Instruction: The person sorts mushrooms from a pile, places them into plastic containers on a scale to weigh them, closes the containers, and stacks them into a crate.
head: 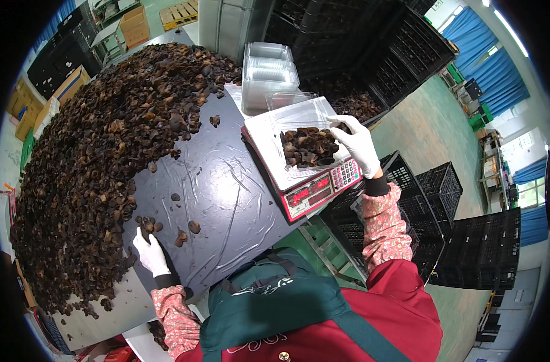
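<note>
A digital weighing scale (302,199) with a lit red display carries a clear plastic clamshell box (297,169) holding dark dried fungus pieces (307,147). My right hand (358,145), in a white glove, is at the box's right edge, thumb and fingers around a dark piece. Lower left, my left hand (150,253), also gloved in white, has its fingertips at a few dark pieces (148,224) on the table; whether it grips them cannot be told. Loose pieces (181,237) lie just to its right. A large heap of the same dark fungus (98,149) covers the table's left part.
Nested clear plastic boxes (269,77) stand behind the scale on the grey table (225,181). Black plastic crates (406,50) with dark pieces rise at the back right. More black crates (478,249) stand on the green floor at the right. A wooden pallet (179,15) lies far back.
</note>
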{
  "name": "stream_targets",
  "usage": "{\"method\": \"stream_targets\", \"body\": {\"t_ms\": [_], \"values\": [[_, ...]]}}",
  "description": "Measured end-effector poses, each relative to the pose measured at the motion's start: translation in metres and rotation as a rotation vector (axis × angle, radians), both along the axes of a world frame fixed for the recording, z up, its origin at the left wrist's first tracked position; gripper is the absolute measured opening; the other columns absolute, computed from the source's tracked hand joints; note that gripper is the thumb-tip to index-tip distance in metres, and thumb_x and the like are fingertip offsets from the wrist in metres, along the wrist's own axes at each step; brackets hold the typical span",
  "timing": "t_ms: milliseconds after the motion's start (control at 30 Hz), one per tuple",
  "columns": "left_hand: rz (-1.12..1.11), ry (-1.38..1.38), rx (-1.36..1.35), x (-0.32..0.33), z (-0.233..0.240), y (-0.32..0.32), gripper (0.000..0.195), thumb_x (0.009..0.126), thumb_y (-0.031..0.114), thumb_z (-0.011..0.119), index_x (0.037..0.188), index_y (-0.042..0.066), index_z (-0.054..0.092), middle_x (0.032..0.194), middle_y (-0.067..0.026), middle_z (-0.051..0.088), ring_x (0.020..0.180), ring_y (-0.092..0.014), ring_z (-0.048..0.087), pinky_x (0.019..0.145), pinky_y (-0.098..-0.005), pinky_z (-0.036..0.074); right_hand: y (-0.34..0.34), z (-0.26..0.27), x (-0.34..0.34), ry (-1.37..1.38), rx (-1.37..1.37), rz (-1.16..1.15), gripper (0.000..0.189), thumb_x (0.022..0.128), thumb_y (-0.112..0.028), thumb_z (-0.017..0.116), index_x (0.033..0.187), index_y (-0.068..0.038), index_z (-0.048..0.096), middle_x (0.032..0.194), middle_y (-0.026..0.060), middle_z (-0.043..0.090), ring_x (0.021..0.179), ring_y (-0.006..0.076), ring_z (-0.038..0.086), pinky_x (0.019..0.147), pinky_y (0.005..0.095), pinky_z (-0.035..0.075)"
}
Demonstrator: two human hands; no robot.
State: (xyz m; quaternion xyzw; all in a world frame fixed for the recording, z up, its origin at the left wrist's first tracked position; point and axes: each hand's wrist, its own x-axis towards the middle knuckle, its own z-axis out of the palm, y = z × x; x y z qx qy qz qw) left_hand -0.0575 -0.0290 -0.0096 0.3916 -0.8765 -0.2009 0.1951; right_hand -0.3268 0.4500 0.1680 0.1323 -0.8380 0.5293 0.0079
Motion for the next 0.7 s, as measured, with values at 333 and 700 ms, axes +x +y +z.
{"method": "stream_targets", "body": {"t_ms": [333,700], "values": [[-0.333,0.371,0.05,-0.046,0.025,0.072,0.023,0.096,0.005,0.052,0.116,-0.001,0.061,0.113,-0.0161,0.063,0.109,-0.029,0.059,0.097,-0.036,0.046,-0.225,-0.151,0.091,-0.121,-0.168,0.201,0.041,0.087,-0.029,0.069,0.115,0.001,0.063,0.106,0.016,0.064,0.095,0.0254,0.061,0.083,0.0361,0.049],[-0.529,0.181,-0.199,-0.042,0.002,0.08,0.022,0.083,0.005,0.063,0.105,0.003,0.065,0.109,-0.0139,0.065,0.11,-0.034,0.058,0.099,-0.0453,0.042,-0.124,-0.068,0.069,0.475,0.158,0.214,0.021,0.09,-0.017,0.063,0.106,-0.006,0.069,0.1,0.0076,0.069,0.095,0.0261,0.064,0.084,0.0373,0.052]]}}
